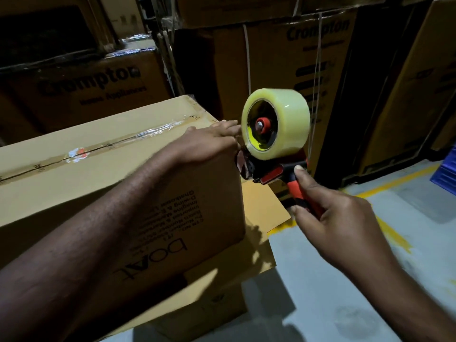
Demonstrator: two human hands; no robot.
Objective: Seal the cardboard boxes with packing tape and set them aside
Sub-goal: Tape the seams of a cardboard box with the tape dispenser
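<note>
Box [103, 188] fills left half of view, its right end corner at mid-frame, resting on a lower box [222, 275] that juts out beneath. Clear tape strip [118, 141] runs along the top seam, flaps shut; contents not visible. Stacked cartons [296, 65] stand close behind, a dark gap between them and the box. Open grey floor [345, 280] to the right with yellow lines [389, 233]; blue crate [446, 171] at far right edge.

Left hand [207, 141] lies palm-down on the box's top right corner, fingers draped flat over the far edge, not gripping anything. Right hand [330, 218] is wrapped around the orange handle of the dispenser [276, 166], thumb up near its neck. Dispenser sits just off the box's right end, its front touching or nearly touching the corner beside the left fingertips; cannot tell which. Tape roll [276, 123] upright above it.
</note>
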